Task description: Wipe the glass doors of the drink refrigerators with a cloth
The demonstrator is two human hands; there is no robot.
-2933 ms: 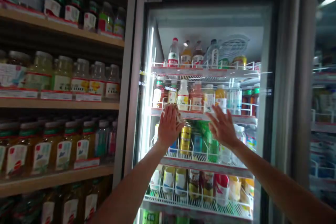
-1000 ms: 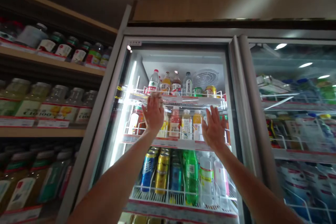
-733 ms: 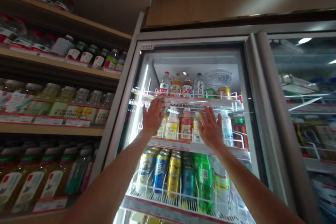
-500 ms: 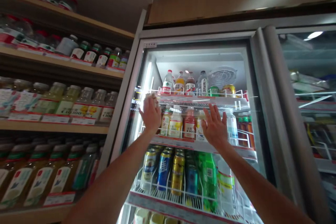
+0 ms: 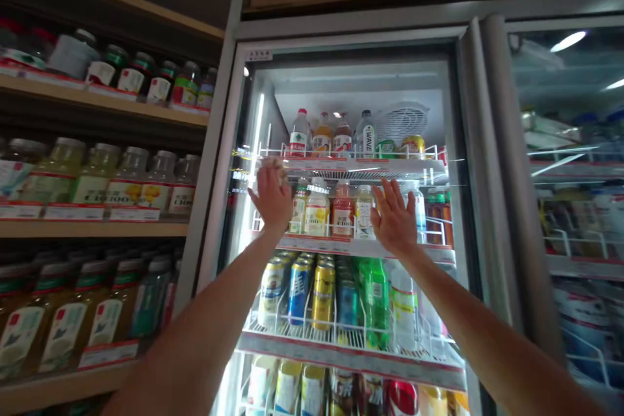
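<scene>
My left hand [image 5: 273,198] is raised with its fingers stretched up, at the left part of the fridge's glass door [image 5: 336,172]. Behind its fingertips shows a pale, blurred patch [image 5: 280,169]; whether it is a cloth or a reflection I cannot tell. Further right, my right hand [image 5: 394,218] is spread flat toward the same glass, with nothing visible in it. Whether either palm touches the pane is unclear. Between the hands, behind the glass, stand a yellow-labelled bottle [image 5: 316,209] and a red drink bottle [image 5: 342,211].
Cans [image 5: 299,289] and a green bottle [image 5: 375,296] fill the fridge shelf below the hands. Vertical metal door frames [image 5: 487,162] separate this fridge from a second one at right. On the left, wooden shelves [image 5: 97,227] carry rows of bottles.
The view has shifted, so the fridge appears further left and its lower cans show more. Both hands remain raised before the glass, their poses nearly the same.
</scene>
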